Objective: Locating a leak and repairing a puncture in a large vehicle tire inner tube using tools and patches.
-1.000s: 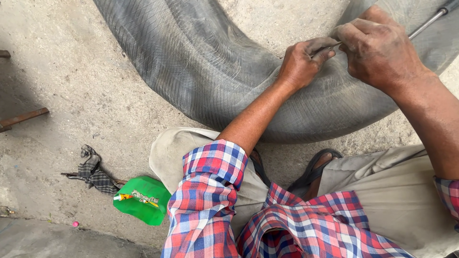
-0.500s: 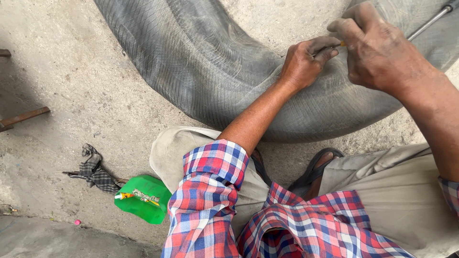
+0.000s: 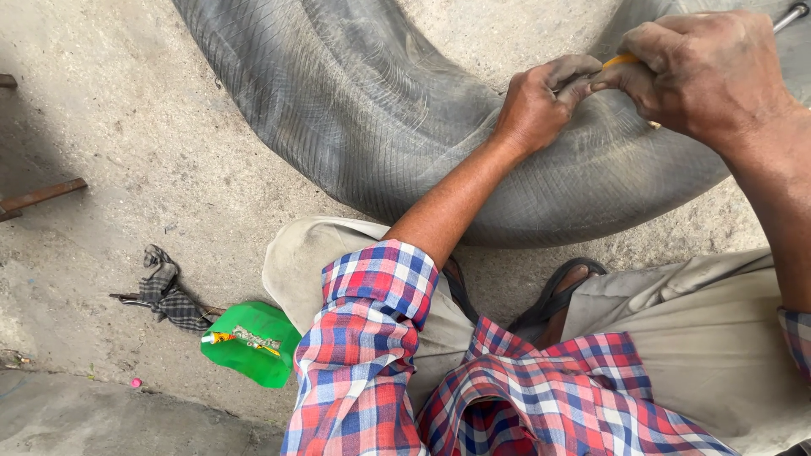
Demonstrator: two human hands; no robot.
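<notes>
left arm is reaching forward and up from the lower centre, forearm bare, checked sleeve rolled to the elbow. left hand (image 3: 541,101) is curling into a loose fist, knuckles up, thumb and fingertips pinching toward the right hand. right arm is entering from the right edge, forearm angling up. right hand (image 3: 705,72) is lying palm down, fingers bent, thumb and forefinger closing in a pinch, tips touching those of the left hand. both hands are looking grimy.
</notes>
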